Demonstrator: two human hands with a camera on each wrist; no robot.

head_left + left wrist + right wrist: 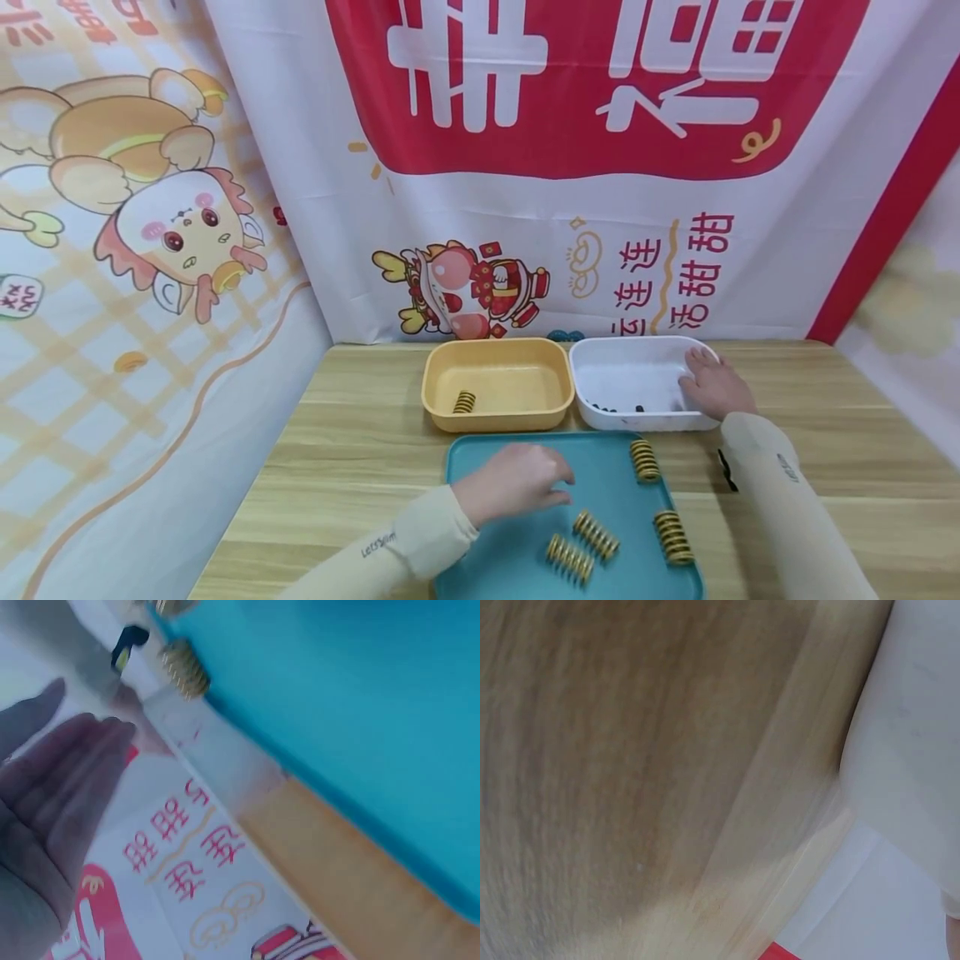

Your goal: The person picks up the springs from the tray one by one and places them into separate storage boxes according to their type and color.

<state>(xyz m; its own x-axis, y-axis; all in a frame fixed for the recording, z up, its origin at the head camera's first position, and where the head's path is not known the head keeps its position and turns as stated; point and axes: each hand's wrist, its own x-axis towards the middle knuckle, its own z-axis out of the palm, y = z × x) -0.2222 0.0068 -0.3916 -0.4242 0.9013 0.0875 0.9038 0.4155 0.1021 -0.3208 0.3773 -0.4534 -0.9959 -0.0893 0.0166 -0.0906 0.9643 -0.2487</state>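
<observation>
My left hand (517,482) hovers over the teal tray (467,450) with its fingers loosely bent. In the left wrist view its palm holds nothing. Yellow coil springs lie on the tray: one spring (570,559) and another (596,536) near the left hand, a spring (644,461) and a spring (673,537) along the right edge. My right hand (717,385) is at the right end of the white bin (626,423), fingers reaching over the rim; no held thing shows. Small dark coils (602,407) lie in that bin, partly hidden by its front wall.
A yellow bin (498,423) stands left of the white one, with one yellow spring (464,402) inside. Both bins stand behind the tray on the wood-grain table (337,450). Printed cloth (300,167) hangs behind and along the left side.
</observation>
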